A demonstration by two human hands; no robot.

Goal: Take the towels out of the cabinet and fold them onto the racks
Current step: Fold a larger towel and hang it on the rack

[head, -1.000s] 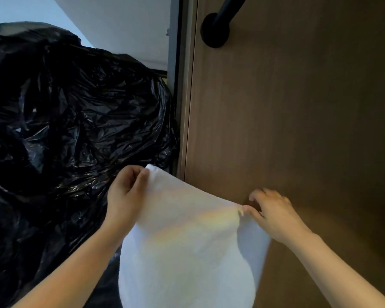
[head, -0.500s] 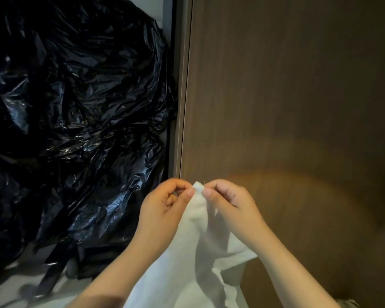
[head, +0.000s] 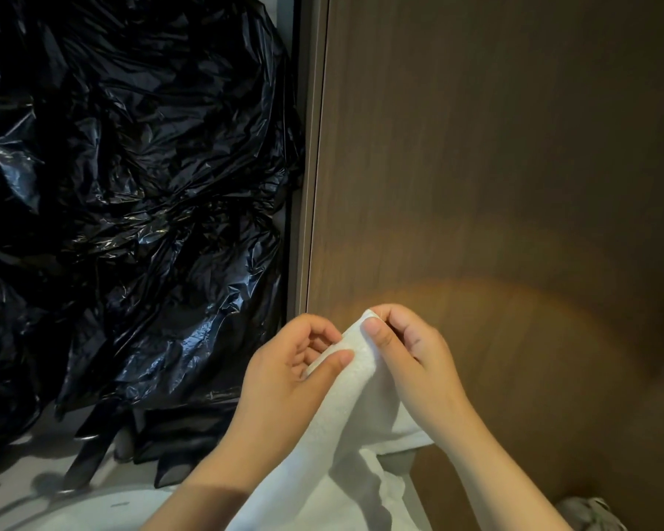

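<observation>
A white towel [head: 345, 446] hangs down from both hands at the lower middle of the head view, its top corners brought together. My left hand [head: 288, 377] pinches the towel's top edge between thumb and curled fingers. My right hand [head: 411, 354] pinches the same gathered edge right beside it, thumb on the cloth. The towel's lower part drops out of the frame at the bottom. No rack is in view.
A brown wooden cabinet door [head: 495, 166] fills the right side, close behind the hands. A large crumpled black plastic bag [head: 123, 185] takes up the left. Pale floor [head: 27, 488] shows at the lower left, and a grey shoe [head: 591, 513] at the lower right.
The hands, spread apart with the towel stretched between them, came together so its top corners meet. The view tilted down, and the black handle left the frame.
</observation>
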